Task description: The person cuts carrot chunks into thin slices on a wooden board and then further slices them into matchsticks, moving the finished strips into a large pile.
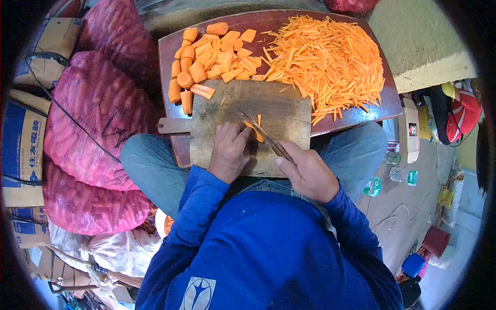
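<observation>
A wooden cutting board (206, 139) with a handle at its left lies across the near edge of a low red-brown table (168, 57). My right hand (310, 173) is wrapped around the handle of a knife (266, 137), whose blade slants up and left over the board. Beside the blade, the fingers of my left hand (230, 150) are curled down on a piece of carrot (257, 135). Thin carrot sticks lie by the blade. Chunks of peeled carrot (214, 57) are piled at the table's back left. A large heap of carrot strips (336, 67) covers its right side.
Pink mesh sacks (98, 119) filled with carrots are stacked on my left, with cardboard boxes (23, 150) beyond them. To the right, plastic bottles (395, 173) stand on the floor (398, 212), near bags and clothing. A concrete ledge (421, 44) borders the table's back right.
</observation>
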`<state>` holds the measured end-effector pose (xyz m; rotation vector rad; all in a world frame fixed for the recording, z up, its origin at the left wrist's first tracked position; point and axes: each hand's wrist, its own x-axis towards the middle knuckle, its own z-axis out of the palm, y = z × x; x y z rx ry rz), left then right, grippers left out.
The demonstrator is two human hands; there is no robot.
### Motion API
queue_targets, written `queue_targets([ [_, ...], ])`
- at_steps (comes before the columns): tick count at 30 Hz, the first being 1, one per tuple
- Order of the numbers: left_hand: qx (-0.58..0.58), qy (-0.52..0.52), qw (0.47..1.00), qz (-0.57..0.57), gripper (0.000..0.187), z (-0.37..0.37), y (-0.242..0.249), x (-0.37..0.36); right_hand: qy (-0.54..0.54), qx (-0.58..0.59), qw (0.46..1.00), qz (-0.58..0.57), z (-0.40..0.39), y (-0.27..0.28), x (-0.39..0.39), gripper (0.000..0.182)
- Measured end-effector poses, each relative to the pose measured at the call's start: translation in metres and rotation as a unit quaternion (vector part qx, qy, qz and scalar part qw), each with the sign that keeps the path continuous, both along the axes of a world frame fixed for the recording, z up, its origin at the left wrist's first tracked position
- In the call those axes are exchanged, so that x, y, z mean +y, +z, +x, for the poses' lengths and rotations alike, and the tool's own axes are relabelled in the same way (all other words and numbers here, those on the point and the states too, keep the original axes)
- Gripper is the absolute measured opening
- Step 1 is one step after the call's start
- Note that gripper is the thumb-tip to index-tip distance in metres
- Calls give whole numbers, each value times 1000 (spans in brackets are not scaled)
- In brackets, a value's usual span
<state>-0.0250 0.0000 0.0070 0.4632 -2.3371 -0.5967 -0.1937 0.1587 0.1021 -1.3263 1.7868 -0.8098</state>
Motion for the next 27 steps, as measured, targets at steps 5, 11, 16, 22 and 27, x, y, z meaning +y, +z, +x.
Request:
queue_targets([
  [5, -20, -2, 1000, -8, 38, 1, 6, 0, -9, 7, 1000, 0, 4, 1, 6, 34],
  [11, -34, 2, 999, -18, 37, 2, 6, 1, 0, 31, 999, 18, 3, -6, -8, 31],
  [16, 31, 17, 999, 31, 32, 4, -1, 0, -23, -28, 999, -8, 7, 19, 5, 28],
  [22, -19, 18, 1000, 1, 28, 5, 7, 1, -9, -3, 1000, -25, 11, 4, 8, 30],
  [27, -37, 20, 999, -4, 26, 6, 9, 0, 10, 41, 999, 23, 16, -1, 1, 35],
])
